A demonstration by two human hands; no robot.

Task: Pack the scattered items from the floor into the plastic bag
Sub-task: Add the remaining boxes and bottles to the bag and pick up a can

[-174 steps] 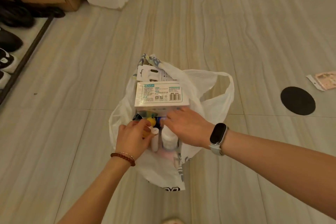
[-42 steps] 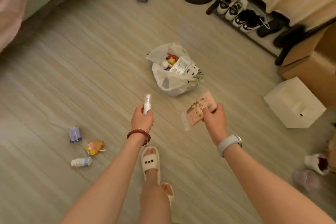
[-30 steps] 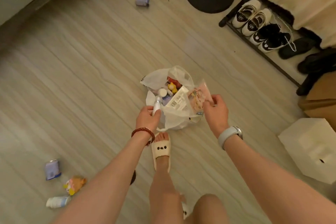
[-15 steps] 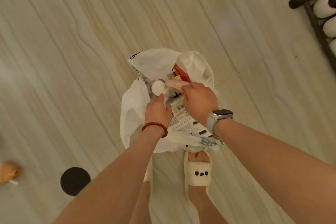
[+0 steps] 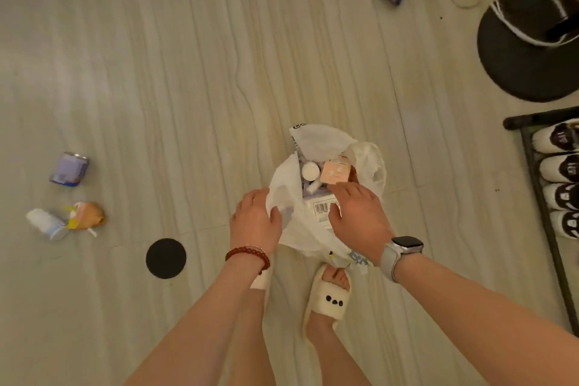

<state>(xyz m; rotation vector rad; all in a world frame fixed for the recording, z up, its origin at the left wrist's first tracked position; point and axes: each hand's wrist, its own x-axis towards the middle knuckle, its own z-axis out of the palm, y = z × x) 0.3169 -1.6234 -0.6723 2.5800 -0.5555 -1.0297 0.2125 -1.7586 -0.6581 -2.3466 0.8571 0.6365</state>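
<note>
White bag (image 5: 316, 141), both hands at rim.

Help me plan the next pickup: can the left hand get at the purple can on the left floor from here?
Probably not without stepping over. The left hand rests at the plastic bag, and the purple can lies well off to the left. Only bare floor lies between.

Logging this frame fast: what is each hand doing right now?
Left hand: pinches the edge of the plastic bag.
Right hand: open, fingers over the barcoded box in the bag, holding nothing.
</note>
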